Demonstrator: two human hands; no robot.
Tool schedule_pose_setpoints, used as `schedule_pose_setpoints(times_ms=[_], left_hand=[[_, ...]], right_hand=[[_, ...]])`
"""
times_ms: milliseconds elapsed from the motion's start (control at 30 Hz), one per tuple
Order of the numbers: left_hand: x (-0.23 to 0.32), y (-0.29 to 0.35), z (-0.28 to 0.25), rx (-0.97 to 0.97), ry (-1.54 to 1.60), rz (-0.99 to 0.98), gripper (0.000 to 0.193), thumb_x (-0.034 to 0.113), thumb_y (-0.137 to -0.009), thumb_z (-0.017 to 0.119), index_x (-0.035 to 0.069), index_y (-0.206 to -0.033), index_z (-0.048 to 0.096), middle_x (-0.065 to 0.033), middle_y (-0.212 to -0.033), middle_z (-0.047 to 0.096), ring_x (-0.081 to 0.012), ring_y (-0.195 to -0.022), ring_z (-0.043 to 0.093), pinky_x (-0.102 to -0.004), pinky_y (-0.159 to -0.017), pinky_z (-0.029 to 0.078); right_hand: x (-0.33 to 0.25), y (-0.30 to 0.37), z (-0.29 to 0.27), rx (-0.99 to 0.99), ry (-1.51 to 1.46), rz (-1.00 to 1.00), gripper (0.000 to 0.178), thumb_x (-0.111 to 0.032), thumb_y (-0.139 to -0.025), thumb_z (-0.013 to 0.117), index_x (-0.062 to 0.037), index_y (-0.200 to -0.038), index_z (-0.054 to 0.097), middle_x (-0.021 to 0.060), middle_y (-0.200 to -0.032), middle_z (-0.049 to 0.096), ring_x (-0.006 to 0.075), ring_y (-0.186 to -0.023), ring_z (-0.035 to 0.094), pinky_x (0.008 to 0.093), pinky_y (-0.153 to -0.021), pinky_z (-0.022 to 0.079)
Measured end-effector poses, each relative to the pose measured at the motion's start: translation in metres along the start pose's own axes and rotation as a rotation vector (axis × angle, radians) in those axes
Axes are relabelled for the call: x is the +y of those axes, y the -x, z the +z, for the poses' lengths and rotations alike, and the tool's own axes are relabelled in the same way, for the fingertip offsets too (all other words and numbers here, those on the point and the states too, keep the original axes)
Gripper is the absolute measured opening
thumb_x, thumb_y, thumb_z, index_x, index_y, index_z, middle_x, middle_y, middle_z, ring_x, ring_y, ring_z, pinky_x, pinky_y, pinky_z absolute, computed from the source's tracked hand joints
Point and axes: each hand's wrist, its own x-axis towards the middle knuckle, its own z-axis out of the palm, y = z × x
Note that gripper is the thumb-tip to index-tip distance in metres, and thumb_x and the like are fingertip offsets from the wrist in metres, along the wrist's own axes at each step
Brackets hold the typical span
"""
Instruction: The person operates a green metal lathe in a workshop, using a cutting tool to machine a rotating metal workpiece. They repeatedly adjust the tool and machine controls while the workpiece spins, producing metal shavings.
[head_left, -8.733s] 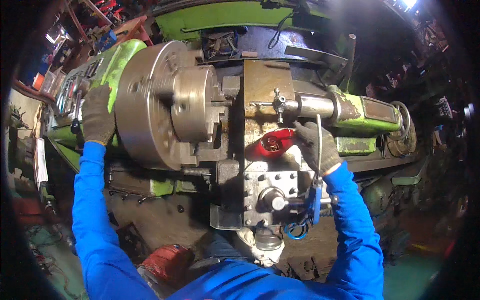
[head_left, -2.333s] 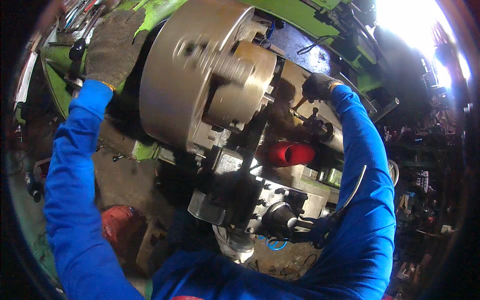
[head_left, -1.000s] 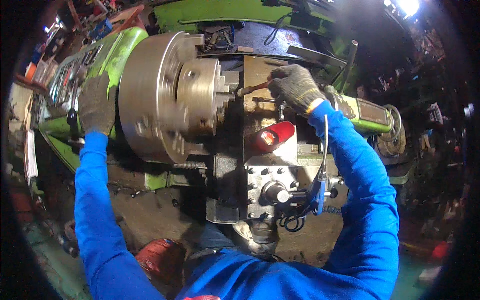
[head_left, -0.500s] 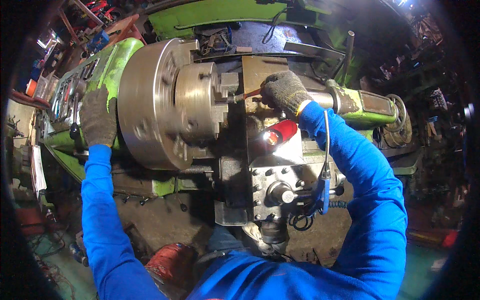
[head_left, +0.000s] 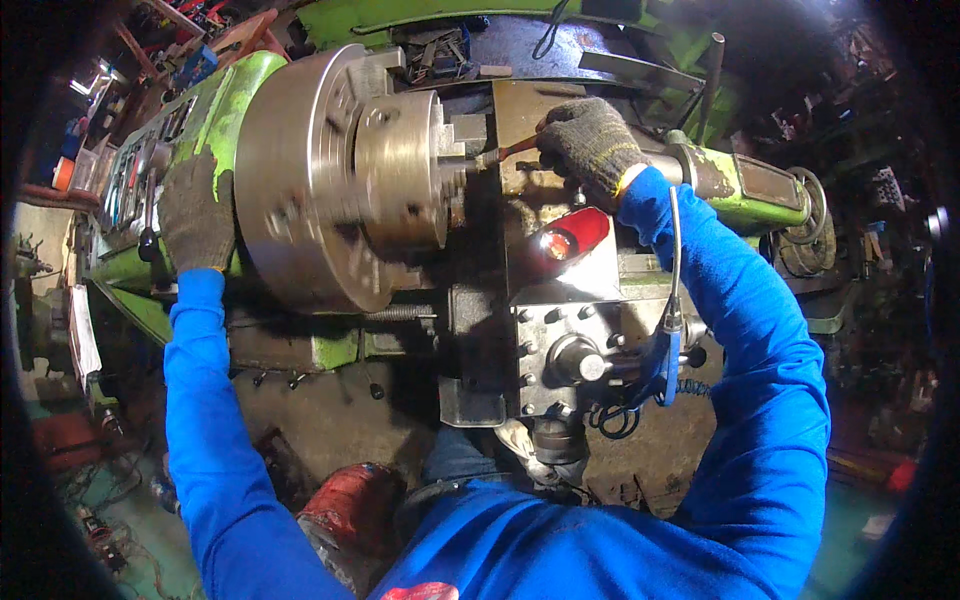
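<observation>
My right hand (head_left: 592,145), in a dark knitted glove, closes round the reddish handle of a small brush (head_left: 518,149). The brush points left, its tip at the jaws of a smaller steel chuck (head_left: 398,170), which is blurred as if turning. Behind that sits a large round steel chuck (head_left: 290,180) on the lathe. My left hand (head_left: 198,215), gloved too, lies stretched out on the green headstock (head_left: 252,88), close to the large chuck's left side and beside a black-knobbed lever (head_left: 149,243). Its fingertips are hard to make out.
Below my right hand, a red lamp (head_left: 578,238) shines on the carriage. Nearer me stands a bolted tool post (head_left: 560,345) with a blue-handled hose gun (head_left: 660,365). The green tailstock (head_left: 745,190) and its handwheel (head_left: 815,205) lie right. A red container (head_left: 350,505) stands below.
The view has shifted slightly, so the machine sits higher in it. Marks and holes on the chucks have changed place. My right hand still grips the brush at the jaws; my left stays on the headstock.
</observation>
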Motion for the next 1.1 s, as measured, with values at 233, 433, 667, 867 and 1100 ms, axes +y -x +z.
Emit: schedule_pose_setpoints(times_ms=[233,433,667,867,1100], left_hand=[[0.000,-0.002,-0.005,-0.063,-0.019,-0.014,0.045,0.035,-0.101,0.061,0.010,-0.138,0.061,-0.0140,-0.133,0.064,-0.0357,-0.129,0.055,-0.0503,-0.109,0.043],[-0.004,-0.001,0.002,-0.036,0.015,-0.005,0.044,0.034,-0.101,0.061,0.010,-0.138,0.061,-0.0144,-0.135,0.063,-0.0357,-0.129,0.056,-0.0504,-0.110,0.043],[0.001,-0.002,-0.001,-0.049,0.007,-0.028,0.045,0.034,-0.101,0.061,0.010,-0.138,0.061,-0.0141,-0.135,0.063,-0.0351,-0.130,0.054,-0.0502,-0.109,0.042],[-0.003,0.002,0.004,-0.022,0.012,-0.017,0.045,0.035,-0.101,0.061,0.010,-0.138,0.062,-0.0142,-0.134,0.064,-0.0354,-0.129,0.055,-0.0502,-0.110,0.042],[0.002,-0.001,0.001,-0.029,0.015,-0.024,0.045,0.035,-0.101,0.062,0.010,-0.138,0.062,-0.0137,-0.135,0.064,-0.0354,-0.129,0.055,-0.0497,-0.110,0.042]], right_hand=[[-0.018,-0.006,-0.010,-0.073,0.103,0.070,0.016,-0.024,-0.088,0.074,-0.0154,-0.098,0.083,0.0077,-0.092,0.078,0.0270,-0.087,0.076,0.0405,-0.079,0.061],[-0.010,-0.009,-0.013,-0.077,-0.054,0.086,0.017,-0.021,-0.091,0.071,-0.0093,-0.097,0.081,0.0079,-0.088,0.077,0.0242,-0.077,0.076,0.0392,-0.074,0.061],[-0.011,-0.013,-0.014,-0.113,-0.103,0.172,0.018,-0.023,-0.088,0.075,-0.0135,-0.101,0.082,0.0068,-0.092,0.077,0.0256,-0.086,0.076,0.0415,-0.075,0.061],[-0.014,-0.013,-0.004,-0.052,0.157,0.038,0.019,-0.028,-0.084,0.079,-0.0186,-0.100,0.084,0.0086,-0.097,0.078,0.0291,-0.094,0.075,0.0432,-0.083,0.061],[-0.011,-0.015,-0.008,-0.108,0.110,0.062,0.020,-0.024,-0.083,0.079,-0.0183,-0.101,0.084,0.0080,-0.096,0.078,0.0288,-0.096,0.075,0.0428,-0.083,0.061]])
